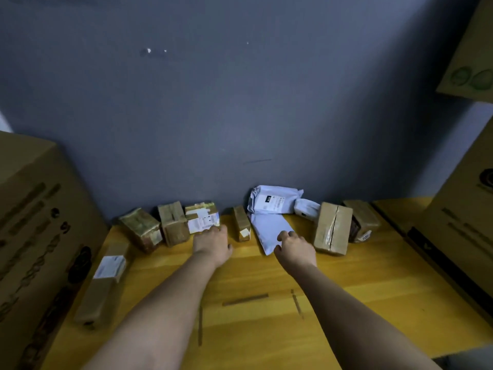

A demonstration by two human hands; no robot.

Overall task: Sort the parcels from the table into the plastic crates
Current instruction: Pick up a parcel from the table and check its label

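Both hands were reaching for parcels along the back of the worktop (266, 279). The left hand (213, 245) met the labelled cardboard box (202, 217), its fingers hidden, so its grip could not be told. The right hand (296, 249) pinched the near end of the flat white mailer (269, 229). A firmer hold before lifting would probably stop the slick mailer sliding free. No crates showed.
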